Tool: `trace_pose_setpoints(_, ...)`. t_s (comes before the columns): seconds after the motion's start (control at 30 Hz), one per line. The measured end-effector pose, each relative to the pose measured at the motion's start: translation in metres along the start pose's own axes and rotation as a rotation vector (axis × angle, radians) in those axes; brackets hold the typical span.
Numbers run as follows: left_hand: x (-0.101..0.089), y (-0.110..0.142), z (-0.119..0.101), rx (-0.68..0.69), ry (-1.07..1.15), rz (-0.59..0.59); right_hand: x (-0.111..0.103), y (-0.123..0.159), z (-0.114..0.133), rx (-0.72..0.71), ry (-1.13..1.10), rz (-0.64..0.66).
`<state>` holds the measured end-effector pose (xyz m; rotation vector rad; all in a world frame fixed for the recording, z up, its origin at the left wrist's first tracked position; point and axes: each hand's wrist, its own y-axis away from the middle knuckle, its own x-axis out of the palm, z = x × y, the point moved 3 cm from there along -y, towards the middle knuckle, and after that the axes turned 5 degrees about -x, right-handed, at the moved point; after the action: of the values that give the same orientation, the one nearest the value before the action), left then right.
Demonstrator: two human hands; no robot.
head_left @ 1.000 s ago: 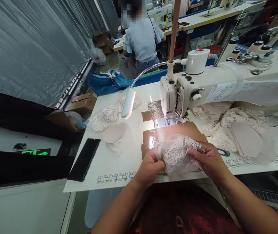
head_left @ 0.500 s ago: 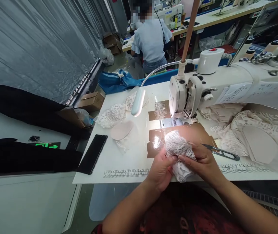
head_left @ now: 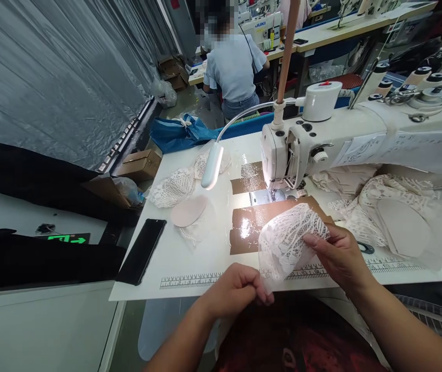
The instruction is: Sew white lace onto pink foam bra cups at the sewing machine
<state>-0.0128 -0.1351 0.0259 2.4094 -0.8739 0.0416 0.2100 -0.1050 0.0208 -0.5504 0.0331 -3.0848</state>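
Observation:
A white lace piece with a sheer mesh edge, cup-like in shape, is spread between my hands in front of the sewing machine. My right hand is closed on its right side, thumb on top. My left hand is closed at the lower left corner, pinching the sheer edge near the table's front. Part of the thread snips shows beyond my right hand; the rest is hidden. Brown tape covers the table beneath the lace.
Left on the table are a black phone, a beige oval pad and lace pieces. A lamp hangs over them. More lace and pads lie at right. A printed ruler runs along the front edge. Another person sits ahead.
The bunched lace has been opened out flatter. My left hand has moved down and left to its lower edge; my right hand has shifted slightly right. The view has shifted a little.

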Motion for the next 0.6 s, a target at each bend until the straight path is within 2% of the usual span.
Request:
trace_pose_setpoints(0.07, -0.012, 0.014, -0.012, 0.06, -0.2, -0.035, 0.001, 0.001, 0.006, 0.014, 0.097, 0.045)
trace_pose_setpoints(0.2, -0.023, 0.026, -0.051, 0.434, -0.411, -0.339, 0.022, 0.005, 0.018, -0.039, 0.376, 0.324)
trace_pose_setpoints(0.27, -0.019, 0.02, -0.064, 0.521, -0.476, -0.351, 0.034, 0.01, 0.022, -0.073, 0.428, 0.467)
trace_pose_setpoints(0.33, -0.012, 0.008, -0.065, 0.465, -0.481, -0.226, 0.041, 0.015, 0.023, -0.073, 0.461, 0.535)
trace_pose_setpoints(0.4, -0.007, -0.003, -0.062, 0.383, -0.461, -0.125, 0.041, 0.018, 0.023, -0.057, 0.524, 0.526)
trace_pose_setpoints(0.5, -0.004, -0.014, -0.059, 0.321, -0.475, -0.124, 0.035, 0.017, 0.024, -0.071, 0.596, 0.497)
trace_pose_setpoints(0.6, 0.0, -0.02, -0.065, 0.313, -0.556, -0.15, 0.033, 0.01, 0.025, -0.123, 0.575, 0.449)
